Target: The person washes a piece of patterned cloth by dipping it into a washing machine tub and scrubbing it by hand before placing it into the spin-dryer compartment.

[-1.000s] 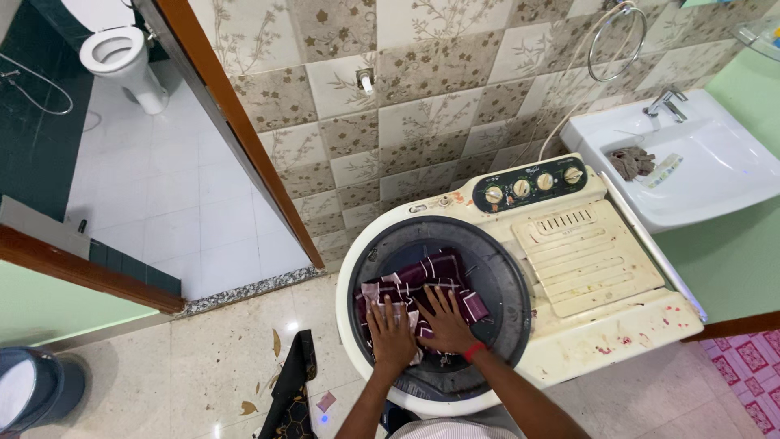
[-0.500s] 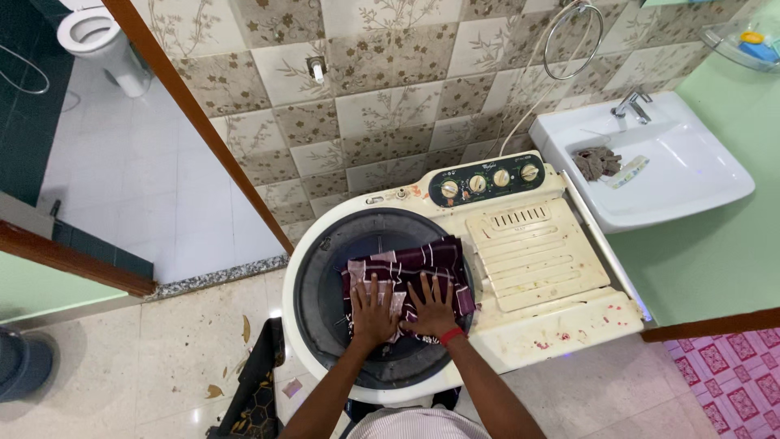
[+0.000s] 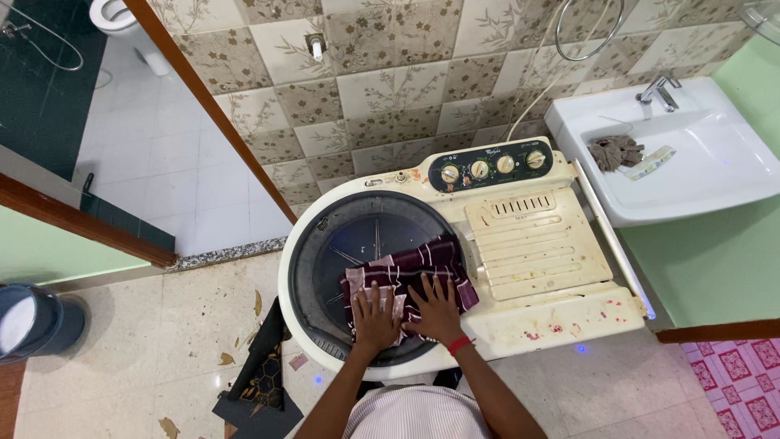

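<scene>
Head view: both the left hand [image 3: 376, 319] and the right hand [image 3: 437, 312] lie flat, fingers spread, pressing the maroon white-striped cloth [image 3: 410, 276] inside the round grey washing-machine tub [image 3: 375, 280], at its near right.

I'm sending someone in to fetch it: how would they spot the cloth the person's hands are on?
Find the cream twin-tub washing machine against the tiled wall, beside the white sink. In its round open tub on the left lies the cloth, under the left hand and right hand. It is dark maroon with pale checked lines, unlike the brownish rag in the sink.
</scene>
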